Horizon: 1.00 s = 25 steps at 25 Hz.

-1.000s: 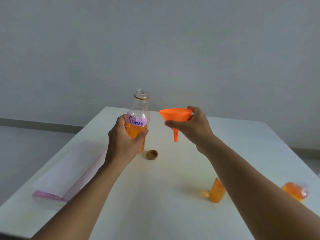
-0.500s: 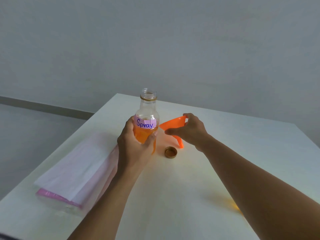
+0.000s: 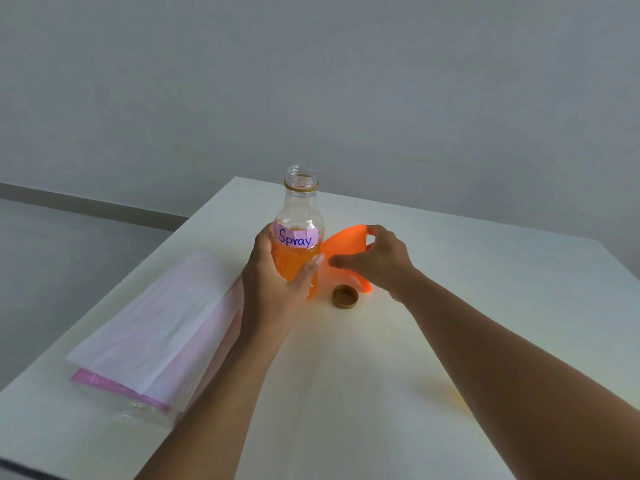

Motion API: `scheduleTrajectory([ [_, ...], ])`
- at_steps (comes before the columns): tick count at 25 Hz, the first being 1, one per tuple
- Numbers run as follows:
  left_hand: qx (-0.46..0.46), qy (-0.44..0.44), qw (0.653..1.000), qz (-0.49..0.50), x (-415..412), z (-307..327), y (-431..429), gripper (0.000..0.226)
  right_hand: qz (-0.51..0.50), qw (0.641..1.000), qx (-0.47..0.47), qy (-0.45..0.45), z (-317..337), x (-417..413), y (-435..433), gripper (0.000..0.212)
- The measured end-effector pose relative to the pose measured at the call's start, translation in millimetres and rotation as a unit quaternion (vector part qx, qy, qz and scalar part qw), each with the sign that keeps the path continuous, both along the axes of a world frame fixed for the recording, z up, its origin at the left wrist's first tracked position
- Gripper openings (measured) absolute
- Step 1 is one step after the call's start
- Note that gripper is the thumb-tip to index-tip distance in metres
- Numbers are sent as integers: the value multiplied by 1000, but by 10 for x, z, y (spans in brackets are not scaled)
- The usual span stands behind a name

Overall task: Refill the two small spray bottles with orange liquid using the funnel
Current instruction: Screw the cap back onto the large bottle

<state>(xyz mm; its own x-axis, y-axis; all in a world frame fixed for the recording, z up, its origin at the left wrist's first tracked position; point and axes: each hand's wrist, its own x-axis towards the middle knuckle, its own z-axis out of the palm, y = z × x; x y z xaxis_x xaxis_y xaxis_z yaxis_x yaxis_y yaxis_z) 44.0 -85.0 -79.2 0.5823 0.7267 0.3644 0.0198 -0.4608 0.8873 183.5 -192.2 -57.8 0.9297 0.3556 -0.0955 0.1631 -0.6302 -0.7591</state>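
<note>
My left hand (image 3: 277,289) grips an uncapped clear bottle (image 3: 300,216) half full of orange liquid, labelled "Spray", standing upright on the white table (image 3: 346,393). My right hand (image 3: 377,261) holds the orange funnel (image 3: 341,242) by its rim, tilted, with its spout tip down at the table just right of the bottle. The bottle's brown cap (image 3: 345,296) lies on the table between bottle and funnel. The two small spray bottles are hidden; only an orange glow shows beside my right forearm.
A clear plastic bag with a pink strip holding white paper (image 3: 156,341) lies on the left part of the table. The table's far edge runs close behind the bottle, with a grey wall beyond. The floor drops away at the left.
My right hand lowered the funnel from mid-air to the table beside the bottle and tilted it. The view swung left, taking the small bottles out of sight.
</note>
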Motion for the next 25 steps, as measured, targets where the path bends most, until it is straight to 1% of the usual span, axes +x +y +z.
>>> scheduleTrajectory([
  [2, 2, 6, 1000, -14, -19, -91, 12, 88, 0, 1000, -8, 4, -13, -24, -7, 106],
  [4, -6, 37, 999, -27, -51, -197, 10, 99, 6, 1000, -23, 13, -7, -47, -35, 114],
  [6, -8, 79, 996, -30, -76, -276, 18, 98, 9, 999, -27, 26, 38, -56, -92, 123],
  [8, -5, 93, 995, -39, -82, -330, 45, 89, -2, 1000, -15, 16, 95, -110, -186, 123],
  [9, -2, 91, 995, -45, -83, -341, 56, 83, -14, 1000, -2, -5, 105, -163, -244, 116],
  [10, 2, 87, 995, -51, -86, -347, 61, 78, -28, 999, 17, -36, 94, -237, -306, 103],
  [12, 6, 77, 995, -62, -100, -352, 67, 74, -37, 991, 47, -118, 17, -437, -416, 65],
  [14, 7, 65, 996, -68, -111, -364, 80, 73, -2, 983, 37, -178, -91, -632, -465, 35],
  [15, 9, 62, 996, -67, -110, -376, 89, 73, 27, 982, 15, -189, -141, -710, -467, 26],
  [16, 12, 62, 996, -65, -104, -394, 92, 73, 55, 981, -13, -188, -183, -770, -454, 22],
  [18, 15, 70, 996, -57, -85, -413, 94, 74, 89, 977, -78, -179, -243, -837, -399, 30],
  [20, 18, 79, 995, -52, -70, -413, 88, 74, 83, 974, -110, -181, -265, -839, -345, 36],
  [22, 19, 81, 995, -52, -71, -398, 86, 74, 70, 971, -113, -199, -254, -808, -309, 27],
  [25, 9, 74, 995, -59, -89, -395, 98, 73, 89, 969, -104, -208, -255, -775, -337, 16],
])
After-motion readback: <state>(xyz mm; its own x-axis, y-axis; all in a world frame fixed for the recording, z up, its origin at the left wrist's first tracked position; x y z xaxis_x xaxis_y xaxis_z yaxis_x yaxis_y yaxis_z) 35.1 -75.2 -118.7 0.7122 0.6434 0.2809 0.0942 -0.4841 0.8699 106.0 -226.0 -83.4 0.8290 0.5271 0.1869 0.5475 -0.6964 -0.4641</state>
